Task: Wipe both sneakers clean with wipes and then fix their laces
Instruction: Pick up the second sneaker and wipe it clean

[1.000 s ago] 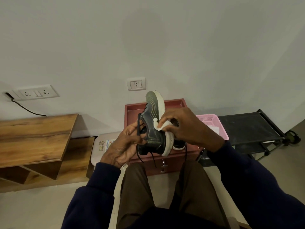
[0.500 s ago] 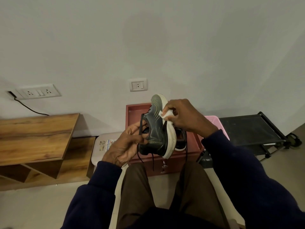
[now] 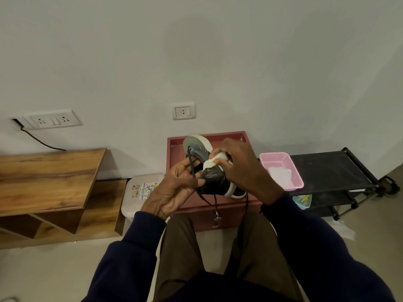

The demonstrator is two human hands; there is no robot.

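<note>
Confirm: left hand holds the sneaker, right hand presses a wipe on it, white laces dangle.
The laces are black, not white, per the head view. Left hand holds the sneaker, right hand presses a wipe on it, black laces dangle.

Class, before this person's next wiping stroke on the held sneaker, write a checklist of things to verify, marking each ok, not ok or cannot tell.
1. Left hand grips sneaker: ok.
2. Right hand presses wipe on sneaker: ok.
3. Laces tidy: not ok, hanging loose.
4. Wipe clean enough: cannot tell.
5. Second sneaker at hand on red cabinet: ok.
</note>
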